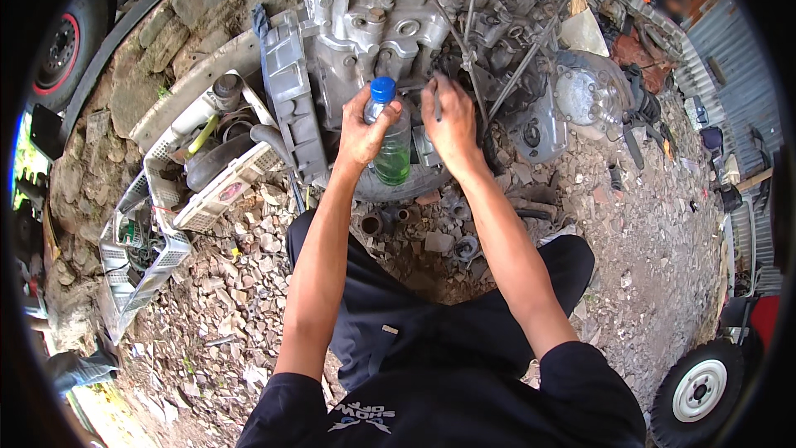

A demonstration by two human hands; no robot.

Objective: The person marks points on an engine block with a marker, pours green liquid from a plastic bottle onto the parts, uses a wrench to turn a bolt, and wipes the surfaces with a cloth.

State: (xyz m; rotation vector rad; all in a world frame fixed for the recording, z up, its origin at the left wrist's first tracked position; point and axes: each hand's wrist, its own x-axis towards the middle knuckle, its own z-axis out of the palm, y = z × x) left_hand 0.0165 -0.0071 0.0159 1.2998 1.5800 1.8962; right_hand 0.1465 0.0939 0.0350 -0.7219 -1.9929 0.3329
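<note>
My left hand is wrapped round a clear plastic bottle with a blue cap. Green liquid fills its lower part, and the bottle is nearly upright in front of a large greasy metal engine. Just to the right, my right hand is closed with bent fingers against the engine's near side. A thin dark stick-like tool shows at those fingers; its working end is lost among the dark engine parts.
At left stand a white plastic crate of parts and a broken crate with wires. A stone wall runs behind them. Metal cover parts lie right of the engine. Loose rings rest on the gravel. A wheel is at lower right.
</note>
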